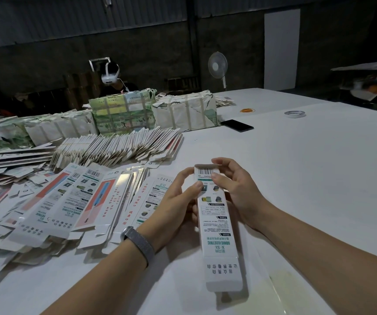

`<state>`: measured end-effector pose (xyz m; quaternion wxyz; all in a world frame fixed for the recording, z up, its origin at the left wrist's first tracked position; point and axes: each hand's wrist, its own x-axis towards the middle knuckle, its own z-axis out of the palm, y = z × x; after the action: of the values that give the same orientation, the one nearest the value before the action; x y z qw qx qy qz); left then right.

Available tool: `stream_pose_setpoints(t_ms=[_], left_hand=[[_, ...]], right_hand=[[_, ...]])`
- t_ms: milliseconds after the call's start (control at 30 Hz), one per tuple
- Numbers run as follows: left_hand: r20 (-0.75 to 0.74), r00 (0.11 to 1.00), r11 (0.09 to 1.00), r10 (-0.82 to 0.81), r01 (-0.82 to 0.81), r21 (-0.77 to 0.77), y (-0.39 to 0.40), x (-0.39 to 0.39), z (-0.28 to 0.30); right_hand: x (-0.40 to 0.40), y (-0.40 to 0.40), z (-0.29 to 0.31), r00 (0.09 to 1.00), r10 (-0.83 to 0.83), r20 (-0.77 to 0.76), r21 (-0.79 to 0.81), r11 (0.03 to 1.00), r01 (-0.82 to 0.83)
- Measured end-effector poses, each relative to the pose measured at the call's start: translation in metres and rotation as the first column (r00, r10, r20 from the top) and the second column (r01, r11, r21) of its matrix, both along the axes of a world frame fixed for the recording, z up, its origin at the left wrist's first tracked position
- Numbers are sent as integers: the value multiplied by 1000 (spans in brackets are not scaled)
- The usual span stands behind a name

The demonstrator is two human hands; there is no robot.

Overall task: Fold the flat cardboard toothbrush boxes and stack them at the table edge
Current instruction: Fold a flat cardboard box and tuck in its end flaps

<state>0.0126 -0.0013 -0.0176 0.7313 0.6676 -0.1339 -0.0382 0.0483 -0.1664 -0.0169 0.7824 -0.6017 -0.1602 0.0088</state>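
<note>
We hold one long white printed cardboard toothbrush box (217,223) just right of the fanned flat boxes (80,201). Left hand (178,201) and right hand (237,192) pinch its far barcode end, thumbs on top, likely to close that flap; the near flap hangs open.

The box (217,221) I hold between my left hand (178,201) and my right hand (237,189) is thin cardboard, white and printed, with a faint satin sheen on its smooth face. The flat boxes (87,201) spread to my left are the same card, some with glossy, silvery reflective panels. Behind them the bundles (123,112) are wrapped in creased printed paper bound with pale tape strips. The table (308,178) is covered in a matt white, smooth surface. My wristband (138,243) looks like grey woven mesh, slightly shiny. The phone (237,125) is dark, glossy glass. The tape roll (294,113) looks shiny.
</note>
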Motion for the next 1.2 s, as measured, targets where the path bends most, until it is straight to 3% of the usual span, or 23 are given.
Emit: stream_pose_setpoints(t_ms=[233,733,1200], left_hand=[[-2,999,998,-36,36,45,-2,-2,1],[22,1000,994,1,-4,109,-7,-4,1],[14,998,984,-56,53,170,-7,-7,5]], right_hand=[[-1,-1,3,999,36,-38,-5,999,-36],[-4,-2,8,995,-72,-63,10,997,73],[2,-3,7,988,-110,-105,-170,981,91]])
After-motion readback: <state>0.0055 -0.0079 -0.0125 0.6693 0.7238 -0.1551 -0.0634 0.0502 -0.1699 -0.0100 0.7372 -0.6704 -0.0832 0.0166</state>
